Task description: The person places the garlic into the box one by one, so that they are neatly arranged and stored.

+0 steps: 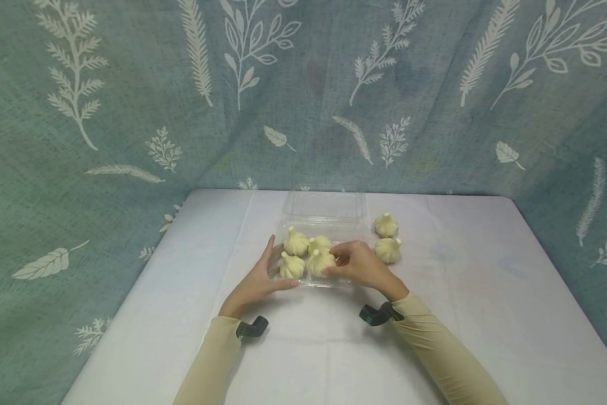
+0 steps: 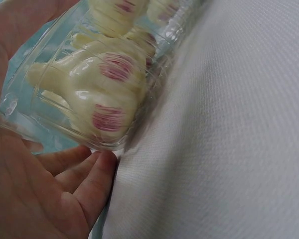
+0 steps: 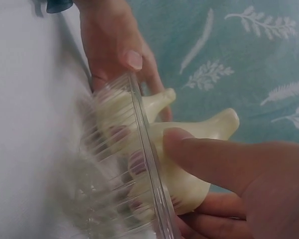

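Note:
A clear plastic clamshell container (image 1: 341,229) lies with its lid (image 1: 326,205) folded back. Several pale garlic bulbs sit in its left and middle part, one at front left (image 1: 292,266). My right hand (image 1: 361,264) pinches the garlic bulb at front middle (image 1: 320,262), thumb on its near side, fingers on the far side; the right wrist view shows this bulb (image 3: 189,184) at the container's rim. My left hand (image 1: 257,280) touches the container's front left corner, thumb along the front rim and fingers spread at the left side. Purple streaks mark the bulbs (image 2: 102,89) in the left wrist view.
Two more garlic bulbs, one behind (image 1: 386,225) and one in front (image 1: 387,250), stand on the white-covered table (image 1: 450,281) just right of the container. A green leaf-patterned curtain (image 1: 303,112) hangs behind the table's back edge and at both sides.

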{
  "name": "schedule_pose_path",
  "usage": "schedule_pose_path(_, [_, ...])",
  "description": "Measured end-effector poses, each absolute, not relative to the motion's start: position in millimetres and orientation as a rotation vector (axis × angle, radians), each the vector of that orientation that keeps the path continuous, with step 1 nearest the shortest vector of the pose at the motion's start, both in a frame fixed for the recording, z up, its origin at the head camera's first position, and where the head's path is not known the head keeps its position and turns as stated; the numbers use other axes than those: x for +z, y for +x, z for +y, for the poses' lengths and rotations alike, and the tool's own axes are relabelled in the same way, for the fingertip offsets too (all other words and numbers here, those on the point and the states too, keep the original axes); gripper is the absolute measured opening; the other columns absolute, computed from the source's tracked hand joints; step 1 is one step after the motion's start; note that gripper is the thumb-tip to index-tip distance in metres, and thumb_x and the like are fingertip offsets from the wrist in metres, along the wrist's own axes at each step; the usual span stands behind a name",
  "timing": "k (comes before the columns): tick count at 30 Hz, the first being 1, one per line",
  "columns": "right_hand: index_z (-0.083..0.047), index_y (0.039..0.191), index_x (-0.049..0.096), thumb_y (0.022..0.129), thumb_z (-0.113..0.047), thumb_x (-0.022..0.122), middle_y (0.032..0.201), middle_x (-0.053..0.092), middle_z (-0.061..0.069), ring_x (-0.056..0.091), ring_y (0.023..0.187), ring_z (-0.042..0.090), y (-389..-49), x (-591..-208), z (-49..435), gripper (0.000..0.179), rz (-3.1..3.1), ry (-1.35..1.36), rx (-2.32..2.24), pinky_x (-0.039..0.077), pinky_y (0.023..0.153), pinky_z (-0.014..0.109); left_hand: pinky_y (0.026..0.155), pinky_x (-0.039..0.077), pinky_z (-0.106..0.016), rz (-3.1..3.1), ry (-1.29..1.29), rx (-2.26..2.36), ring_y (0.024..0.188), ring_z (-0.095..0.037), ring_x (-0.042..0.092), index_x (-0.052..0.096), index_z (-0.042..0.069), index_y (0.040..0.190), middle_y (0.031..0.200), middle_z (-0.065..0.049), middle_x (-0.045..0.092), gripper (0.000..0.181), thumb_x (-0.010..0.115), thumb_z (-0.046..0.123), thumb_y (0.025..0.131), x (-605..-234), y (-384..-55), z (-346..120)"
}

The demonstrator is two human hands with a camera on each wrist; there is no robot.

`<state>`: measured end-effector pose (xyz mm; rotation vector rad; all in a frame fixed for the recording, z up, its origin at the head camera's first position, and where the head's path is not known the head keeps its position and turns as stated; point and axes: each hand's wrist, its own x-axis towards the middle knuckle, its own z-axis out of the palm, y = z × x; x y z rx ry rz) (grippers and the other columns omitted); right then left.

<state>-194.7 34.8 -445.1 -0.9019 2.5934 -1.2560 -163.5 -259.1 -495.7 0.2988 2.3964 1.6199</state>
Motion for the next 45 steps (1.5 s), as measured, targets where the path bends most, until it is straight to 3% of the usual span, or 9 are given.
schedule_pose_path(6, [-0.013, 0.078, 0.064, 0.083, -0.023, 0.088, 0.076, 0.062, -0.003, 0.061, 0.071, 0.007, -195.5, -444.5, 33.1, 0.026, 2.579, -0.939, -1.233, 0.052, 0.065, 0.020, 0.129, 0.030, -0.054, 2.395, 0.301, 1.622, 0.159, -0.039, 0.024, -0.015, 0.023, 0.166, 0.175, -0.009, 0.014, 0.133, 0.089, 0.035, 0.083, -495.8, -163.4, -259.5])
schedule_pose_path(13, [-0.014, 0.071, 0.054, 0.084, -0.022, 0.087, 0.069, 0.048, -0.004, 0.046, 0.063, 0.007, -196.1, -443.8, 31.3, 0.037, 2.560, -0.956, -1.202, 0.036, 0.055, 0.017, 0.129, 0.031, -0.053, 2.392, 0.297, 1.622, 0.159, -0.039, 0.024, -0.015, 0.022, 0.166, 0.175, -0.009, 0.014, 0.134, 0.089, 0.037, 0.082, -496.8, -163.7, -259.5])
schedule_pose_path(18, [-0.011, 0.071, 0.053, 0.084, -0.022, 0.087, 0.070, 0.047, -0.005, 0.045, 0.063, 0.005, -197.0, -444.7, 29.7, 0.038, 2.559, -0.972, -1.189, 0.037, 0.056, 0.016, 0.129, 0.031, -0.053, 2.392, 0.290, 1.619, 0.159, -0.039, 0.024, -0.015, 0.023, 0.166, 0.175, -0.009, 0.014, 0.135, 0.089, 0.038, 0.081, -496.3, -163.0, -259.5])
schedule_pose_path(33, [-0.015, 0.067, 0.046, 0.084, -0.022, 0.087, 0.065, 0.037, -0.006, 0.032, 0.057, 0.003, -198.4, -445.1, 25.3, 0.045, 2.557, -0.927, -1.113, 0.023, 0.051, 0.017, 0.129, 0.029, -0.052, 2.385, 0.259, 1.615, 0.160, -0.035, 0.022, -0.015, 0.032, 0.165, 0.176, -0.004, 0.013, 0.134, 0.089, 0.041, 0.081, -495.7, -162.4, -259.4])
schedule_pose_path(45, [-0.016, 0.064, 0.043, 0.084, -0.024, 0.088, 0.062, 0.032, -0.008, 0.028, 0.055, 0.003, -199.1, -448.8, 21.0, 0.050, 2.578, -0.936, -1.048, 0.022, 0.050, 0.017, 0.129, 0.030, -0.053, 2.384, 0.289, 1.619, 0.160, -0.038, 0.022, -0.016, 0.026, 0.166, 0.176, -0.008, 0.013, 0.135, 0.089, 0.039, 0.081, -495.6, -162.7, -259.1])
